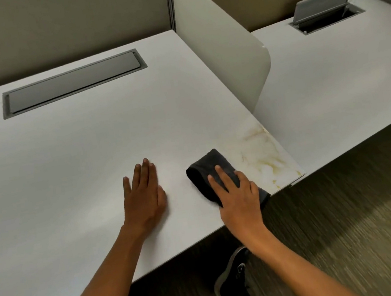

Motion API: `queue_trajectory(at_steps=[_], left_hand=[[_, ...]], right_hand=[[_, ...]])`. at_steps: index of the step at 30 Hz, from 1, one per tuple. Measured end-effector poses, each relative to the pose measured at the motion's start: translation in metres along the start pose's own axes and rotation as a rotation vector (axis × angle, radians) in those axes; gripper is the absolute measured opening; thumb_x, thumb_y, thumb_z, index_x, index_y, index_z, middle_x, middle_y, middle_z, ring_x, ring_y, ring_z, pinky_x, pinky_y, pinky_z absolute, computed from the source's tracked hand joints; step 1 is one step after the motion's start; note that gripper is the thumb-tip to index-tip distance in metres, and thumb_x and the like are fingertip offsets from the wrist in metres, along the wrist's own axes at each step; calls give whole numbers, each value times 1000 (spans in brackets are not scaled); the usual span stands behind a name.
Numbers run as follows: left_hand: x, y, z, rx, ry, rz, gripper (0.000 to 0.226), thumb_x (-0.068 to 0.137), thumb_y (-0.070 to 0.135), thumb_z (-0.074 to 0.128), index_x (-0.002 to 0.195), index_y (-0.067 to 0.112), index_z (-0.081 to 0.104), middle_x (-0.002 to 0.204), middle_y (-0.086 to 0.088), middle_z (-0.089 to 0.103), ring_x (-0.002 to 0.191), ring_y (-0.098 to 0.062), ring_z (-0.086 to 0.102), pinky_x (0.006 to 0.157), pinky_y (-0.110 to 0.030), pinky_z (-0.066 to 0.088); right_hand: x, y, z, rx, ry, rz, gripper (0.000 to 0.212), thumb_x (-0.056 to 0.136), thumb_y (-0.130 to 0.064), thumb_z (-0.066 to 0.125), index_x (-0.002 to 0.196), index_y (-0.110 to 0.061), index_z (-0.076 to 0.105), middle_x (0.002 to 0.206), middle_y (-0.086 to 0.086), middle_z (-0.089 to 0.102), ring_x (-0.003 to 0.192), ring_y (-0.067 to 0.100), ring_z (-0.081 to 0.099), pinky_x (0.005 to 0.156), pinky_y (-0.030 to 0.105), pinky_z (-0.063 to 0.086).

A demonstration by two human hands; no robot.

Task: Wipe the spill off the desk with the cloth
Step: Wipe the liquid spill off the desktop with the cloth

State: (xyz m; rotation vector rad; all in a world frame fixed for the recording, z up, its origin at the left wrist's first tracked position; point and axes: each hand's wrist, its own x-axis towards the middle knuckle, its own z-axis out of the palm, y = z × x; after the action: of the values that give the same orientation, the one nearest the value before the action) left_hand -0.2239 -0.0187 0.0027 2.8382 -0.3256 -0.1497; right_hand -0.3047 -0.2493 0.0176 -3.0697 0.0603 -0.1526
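Pressing: right hand [238, 192] is flat on the cloth [211, 168], fingers straight and slightly spread over its top, palm near the desk's front edge.
Right grip: no curl round the fabric that I can see; the fingers lie along it and push down.
Left hand [144, 196]: palm down on the bare desk [62, 147], fingers straight and close together, thumb out to the side, holding nothing.
Gap: left hand sits near the cloth but apart from it, a strip of desk between them.
Cloth: dark grey, bunched into a rough oblong, lying on the desk by the front right corner; its near end reaches the front edge under the right wrist.
Spill [266, 160]: yellowish streaks and smears on the white top, just right of the cloth, running from the divider's foot down to the corner.
Spill edge: a few small yellow flecks sit right at the front corner; the cloth's right side looks to touch the smear's fringe, though I cannot tell for sure.
Desk: white top with a shut grey hatch [73, 82] well behind the hands.
Divider [219, 43]: pale panel standing upright along the desk's right side.
Next desk [331, 82]: to the right, its hatch lid [323, 6] tilted up.
Below: dark shoes [230, 271] on carpet [351, 213] under the front edge.
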Motion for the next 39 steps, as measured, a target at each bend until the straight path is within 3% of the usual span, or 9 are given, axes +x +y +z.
queue_trajectory(at_steps=[4, 9, 17, 23, 30, 39], left_hand=[[2, 3, 0, 21, -6, 3, 76, 90, 40, 8, 159, 10, 17, 169, -7, 7, 156, -26, 6, 122, -56, 6], [9, 10, 1, 5, -16, 3, 79, 89, 43, 5, 159, 9, 13, 169, -6, 4, 156, -26, 2, 123, -56, 2], [26, 37, 5, 9, -41, 63, 78, 90, 44, 6, 159, 10, 13, 169, -6, 4, 156, -25, 2, 122, -55, 1], [53, 49, 11, 3, -43, 94, 77, 90, 45, 8, 160, 11, 11, 169, -4, 2, 156, -23, 0, 122, -54, 1], [61, 55, 17, 17, 0, 103, 70, 97, 42, 16, 160, 14, 9, 169, -1, 0, 156, -19, -3, 125, -52, -1], [62, 53, 15, 41, -6, 105, 71, 96, 44, 15, 160, 14, 11, 169, -2, 2, 156, -21, 0, 124, -54, 3]], right_hand=[[49, 28, -4, -52, -38, 130, 76, 76, -17, 75, 144, -29, 45, 157, -1, 35, 124, 40, 45, 90, 51, 43], [78, 34, -8, -7, -111, 139, 70, 91, -18, 61, 151, -33, 29, 163, -5, 16, 136, 38, 28, 105, 49, 31], [-1, 45, -6, -19, 53, 104, 83, 61, -13, 87, 138, -25, 55, 151, 1, 45, 117, 39, 51, 81, 48, 48], [18, 81, -8, -32, 23, 265, 85, 61, -13, 88, 138, -24, 54, 152, 4, 42, 117, 42, 50, 84, 54, 47], [75, 73, -5, 33, -15, 291, 76, 76, -11, 77, 144, -28, 46, 157, 1, 34, 128, 43, 40, 97, 54, 39], [57, 19, -3, 109, 64, 96, 74, 67, -8, 79, 136, -26, 56, 149, 1, 47, 118, 42, 51, 89, 50, 48]])
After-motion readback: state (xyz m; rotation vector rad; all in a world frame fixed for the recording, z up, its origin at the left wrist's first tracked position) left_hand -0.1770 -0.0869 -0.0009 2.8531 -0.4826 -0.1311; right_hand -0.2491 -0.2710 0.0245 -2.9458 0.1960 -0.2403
